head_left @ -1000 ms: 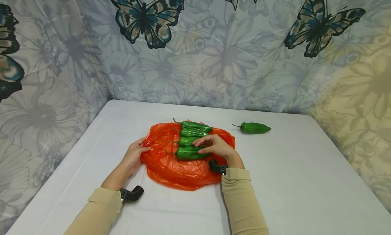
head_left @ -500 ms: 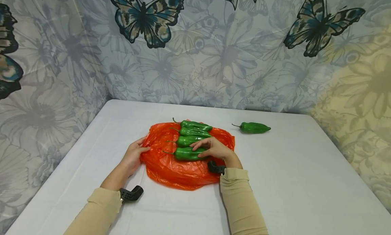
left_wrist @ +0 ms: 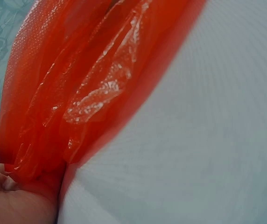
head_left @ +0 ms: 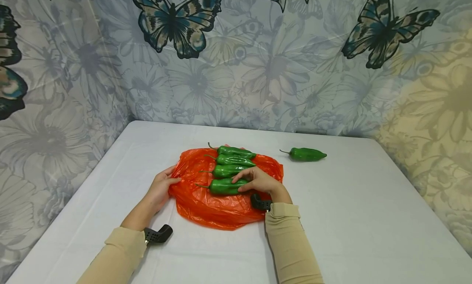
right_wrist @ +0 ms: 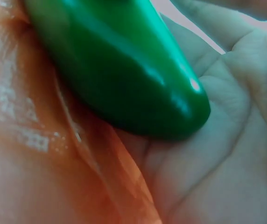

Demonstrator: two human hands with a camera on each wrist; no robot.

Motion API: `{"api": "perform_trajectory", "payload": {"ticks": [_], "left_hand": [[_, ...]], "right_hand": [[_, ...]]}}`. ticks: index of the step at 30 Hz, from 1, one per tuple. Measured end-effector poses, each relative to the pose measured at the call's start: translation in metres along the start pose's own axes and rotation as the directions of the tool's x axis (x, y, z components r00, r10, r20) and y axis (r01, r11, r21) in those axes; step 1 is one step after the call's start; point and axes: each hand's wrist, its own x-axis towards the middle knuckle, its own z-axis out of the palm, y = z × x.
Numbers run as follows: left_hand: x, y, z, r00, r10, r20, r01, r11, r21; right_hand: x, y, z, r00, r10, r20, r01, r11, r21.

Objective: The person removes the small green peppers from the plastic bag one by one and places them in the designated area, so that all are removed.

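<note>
A crumpled orange-red plastic bag (head_left: 210,213) lies on the white table. Several long green peppers are lined up across it, stems to the left. At the bag's left edge my left hand (head_left: 159,189) pinches a gathered fold; the left wrist view shows the bunched film (left_wrist: 45,135) between thumb and fingers. My right hand (head_left: 261,180) grips the nearest pepper (head_left: 220,187) by its right half, thumb on the near side and fingers over the top. Seen from the right wrist, this pepper's rounded tip (right_wrist: 138,84) points into the palm. Just beyond it lies another green pepper (head_left: 225,171).
One more green pepper (head_left: 307,154) lies apart on the table (head_left: 361,210), at the back right of the bag. A wall covering with printed butterflies and flowers (head_left: 236,83) rises behind the table's far edge. Each wrist wears a black camera mount (head_left: 159,234).
My right hand has shifted slightly left and moved the nearest pepper a little left with it. The fingers have come off the pepper behind. My left hand keeps its place on the bag.
</note>
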Motion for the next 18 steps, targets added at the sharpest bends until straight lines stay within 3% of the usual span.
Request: {"api": "perform_trajectory", "payload": {"ticks": [9, 18], "left_hand": [[0.0, -0.001, -0.001, 1.0, 0.004, 0.002, -0.004, 1.0, -0.001], [0.001, -0.002, -0.002, 1.0, 0.015, 0.012, -0.015, 1.0, 0.006]], "right_hand": [[-0.003, -0.006, -0.001, 1.0, 0.009, -0.011, -0.009, 1.0, -0.018], [-0.007, -0.011, -0.002, 0.997, -0.001, -0.083, 0.004, 0.999, 0.033]]}}
